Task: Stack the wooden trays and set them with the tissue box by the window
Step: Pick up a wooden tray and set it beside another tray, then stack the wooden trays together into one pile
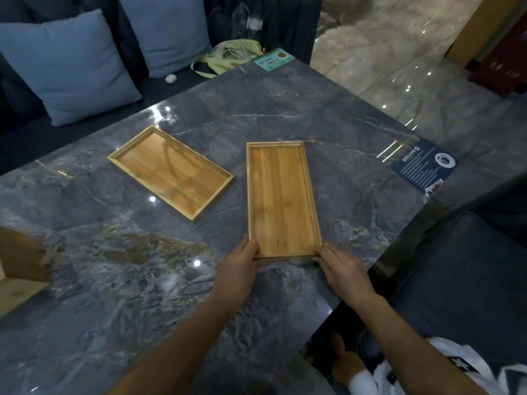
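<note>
Two wooden trays lie on a dark marble table (114, 280). The near tray (281, 199) points away from me, and both hands grip its near end: my left hand (242, 262) at the left corner, my right hand (340, 266) at the right corner. The far tray (171, 171) lies flat and angled, to the left and farther back, apart from both hands. A light wooden box (17, 266), possibly the tissue box, shows partly at the left edge of the table.
Blue cushions (68, 67) line a dark sofa behind the table. A yellowish bag (228, 57) and a green card (273, 59) sit at the far table edge. A blue leaflet (425, 166) lies at the right edge. A dark seat (462, 280) is at my right.
</note>
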A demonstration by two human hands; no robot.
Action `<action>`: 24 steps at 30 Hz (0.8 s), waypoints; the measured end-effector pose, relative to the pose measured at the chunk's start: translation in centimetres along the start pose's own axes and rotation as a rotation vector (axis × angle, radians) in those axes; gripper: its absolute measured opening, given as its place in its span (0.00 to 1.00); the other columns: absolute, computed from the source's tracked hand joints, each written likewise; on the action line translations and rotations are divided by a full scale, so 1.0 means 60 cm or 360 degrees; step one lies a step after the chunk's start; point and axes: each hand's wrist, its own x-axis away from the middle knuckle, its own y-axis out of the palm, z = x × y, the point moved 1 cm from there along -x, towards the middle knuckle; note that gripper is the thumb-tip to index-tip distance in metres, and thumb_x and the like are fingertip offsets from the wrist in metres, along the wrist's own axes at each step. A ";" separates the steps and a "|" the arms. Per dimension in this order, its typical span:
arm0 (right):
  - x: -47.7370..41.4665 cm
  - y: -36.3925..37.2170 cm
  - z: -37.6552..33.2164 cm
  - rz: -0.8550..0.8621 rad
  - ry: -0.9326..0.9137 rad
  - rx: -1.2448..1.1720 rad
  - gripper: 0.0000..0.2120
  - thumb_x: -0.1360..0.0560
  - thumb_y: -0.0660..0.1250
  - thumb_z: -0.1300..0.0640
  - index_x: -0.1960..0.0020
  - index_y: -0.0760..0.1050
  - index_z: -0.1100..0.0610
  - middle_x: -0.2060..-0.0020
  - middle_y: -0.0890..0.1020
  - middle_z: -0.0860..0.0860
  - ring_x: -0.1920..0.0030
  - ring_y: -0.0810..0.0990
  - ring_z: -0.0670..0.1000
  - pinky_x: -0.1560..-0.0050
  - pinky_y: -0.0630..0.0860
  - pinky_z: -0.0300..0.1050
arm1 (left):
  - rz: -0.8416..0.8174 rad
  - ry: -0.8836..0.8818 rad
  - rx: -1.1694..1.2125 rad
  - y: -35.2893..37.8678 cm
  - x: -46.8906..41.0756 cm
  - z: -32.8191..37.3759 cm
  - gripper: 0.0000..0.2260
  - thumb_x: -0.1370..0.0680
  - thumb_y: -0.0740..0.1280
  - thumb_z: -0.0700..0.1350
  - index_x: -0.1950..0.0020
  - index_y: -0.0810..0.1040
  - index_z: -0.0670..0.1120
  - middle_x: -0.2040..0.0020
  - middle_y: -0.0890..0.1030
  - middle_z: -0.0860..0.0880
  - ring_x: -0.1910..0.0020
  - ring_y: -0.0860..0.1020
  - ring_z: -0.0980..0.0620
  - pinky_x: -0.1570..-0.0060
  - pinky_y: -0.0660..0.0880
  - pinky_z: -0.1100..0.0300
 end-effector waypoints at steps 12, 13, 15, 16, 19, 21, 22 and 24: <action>-0.026 -0.041 -0.002 -0.0077 0.0169 0.0006 0.16 0.28 0.64 0.49 0.53 0.80 0.61 0.60 0.84 0.55 0.61 0.83 0.56 0.60 0.77 0.47 | 0.0033 -0.0126 0.0079 -0.006 0.000 -0.017 0.18 0.28 0.68 0.49 0.41 0.68 0.52 0.43 0.78 0.50 0.48 0.77 0.50 0.59 0.70 0.60; -0.039 -0.047 -0.005 -0.0039 0.0182 -0.0006 0.17 0.27 0.63 0.49 0.53 0.80 0.62 0.59 0.84 0.56 0.61 0.82 0.56 0.60 0.77 0.47 | 0.0033 -0.0165 0.0109 -0.014 -0.002 -0.022 0.21 0.29 0.68 0.53 0.38 0.66 0.53 0.41 0.77 0.51 0.46 0.77 0.51 0.57 0.71 0.59; -0.077 -0.053 -0.014 0.0012 0.0205 -0.0069 0.15 0.27 0.64 0.53 0.52 0.79 0.64 0.58 0.84 0.58 0.59 0.82 0.58 0.59 0.77 0.46 | 0.0130 -0.0223 0.0125 -0.037 -0.011 -0.034 0.24 0.28 0.67 0.57 0.36 0.67 0.49 0.41 0.76 0.47 0.44 0.76 0.49 0.53 0.70 0.57; -0.102 -0.054 -0.021 0.0007 0.0206 -0.0124 0.13 0.27 0.65 0.55 0.52 0.79 0.65 0.58 0.83 0.59 0.60 0.82 0.58 0.60 0.76 0.44 | 0.0224 -0.0283 0.0146 -0.053 -0.017 -0.041 0.24 0.27 0.67 0.56 0.37 0.68 0.47 0.40 0.76 0.45 0.43 0.75 0.48 0.51 0.69 0.57; -0.188 -0.038 -0.051 -0.0203 0.0167 -0.0312 0.10 0.25 0.65 0.56 0.48 0.78 0.61 0.55 0.82 0.56 0.58 0.80 0.54 0.59 0.70 0.40 | 0.0506 -0.0576 0.0348 -0.106 -0.048 -0.066 0.24 0.26 0.66 0.53 0.34 0.68 0.43 0.36 0.73 0.43 0.38 0.71 0.47 0.46 0.64 0.60; -0.245 -0.011 -0.076 -0.0347 0.0105 -0.0406 0.12 0.25 0.64 0.55 0.44 0.77 0.60 0.50 0.81 0.55 0.51 0.79 0.54 0.54 0.69 0.41 | 0.0529 -0.0904 0.0778 -0.137 -0.070 -0.079 0.27 0.25 0.66 0.50 0.30 0.64 0.43 0.31 0.69 0.43 0.35 0.69 0.47 0.44 0.63 0.58; -0.273 0.005 -0.090 -0.0386 0.0087 -0.0446 0.14 0.25 0.64 0.54 0.42 0.76 0.60 0.47 0.80 0.56 0.47 0.78 0.55 0.51 0.69 0.43 | 0.0499 -0.1091 0.1154 -0.149 -0.081 -0.082 0.27 0.25 0.66 0.49 0.29 0.63 0.43 0.31 0.69 0.43 0.36 0.70 0.47 0.43 0.65 0.57; -0.326 0.037 -0.121 -0.0528 0.0126 -0.0512 0.19 0.25 0.64 0.52 0.37 0.72 0.61 0.41 0.77 0.58 0.40 0.74 0.56 0.43 0.67 0.44 | 0.0347 -0.1381 0.1895 -0.169 -0.095 -0.090 0.23 0.24 0.64 0.51 0.32 0.68 0.44 0.36 0.76 0.43 0.42 0.76 0.45 0.44 0.73 0.51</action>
